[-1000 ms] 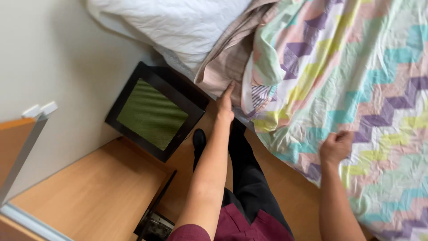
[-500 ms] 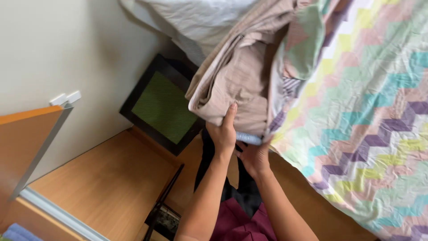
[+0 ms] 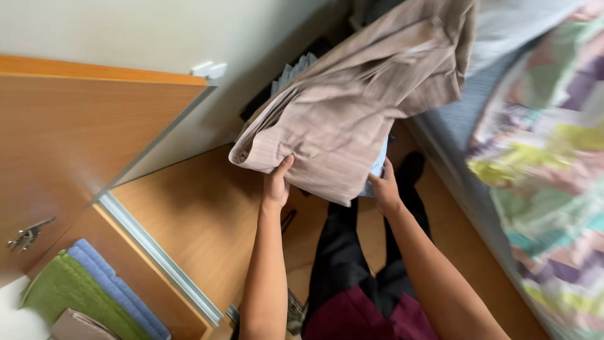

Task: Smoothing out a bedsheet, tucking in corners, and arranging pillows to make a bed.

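A bundle of beige fabric (image 3: 358,107), finely striped and loosely folded, is held up in front of the body above the wooden floor (image 3: 201,220). Its long axis is seen to run diagonally, from the lower left corner near the left hand up to the upper right, where the cloth spreads out toward the top edge of the view. The lower end hangs in rounded folds; the upper end is blurred. A light blue cloth (image 3: 376,165) is partly visible under the beige layer, at its lower right edge; a further pale blue pleated edge (image 3: 293,68) shows behind the upper left side.

The left hand (image 3: 275,182) is closed on the lower left folds, thumb pressed up against the cloth, the fingers hidden behind it. The right hand (image 3: 384,186) is closed on the lower right edge, where beige and blue cloth meet; thumb on the outer face, the other fingers tucked under. Both forearms are raised, roughly parallel, well apart.

Below the bundle, dark trousers (image 3: 352,264) and a maroon garment (image 3: 371,318) of the person are seen. To the right, a bed with a patchwork quilt (image 3: 547,189) in pastel zigzags is noted, just beside the legs. To the left, an open wooden wardrobe door (image 3: 75,145) with keys (image 3: 25,236) in its lock is recorded. Inside, at lower left, folded green towels (image 3: 63,296) and blue towels (image 3: 116,289) lie side by side, touching.
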